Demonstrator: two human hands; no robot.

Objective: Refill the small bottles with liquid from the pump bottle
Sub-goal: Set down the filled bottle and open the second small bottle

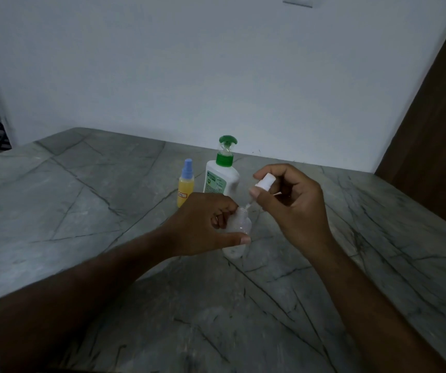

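Clear small bottle (236,232) uncapped, upright on my table, white spray cap (265,183) lifted above its neck, yellow small bottle (185,188) beside white green-topped pump bottle (220,175) behind.

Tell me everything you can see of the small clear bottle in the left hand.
The small clear bottle looks like transparent plastic, rounded, with a narrow neck. Its top is open; the white spray cap is off, its thin tube at the mouth. The bottle tilts slightly, base on or just above the grey marble table. The left hand grips its body. The fill level is unclear.
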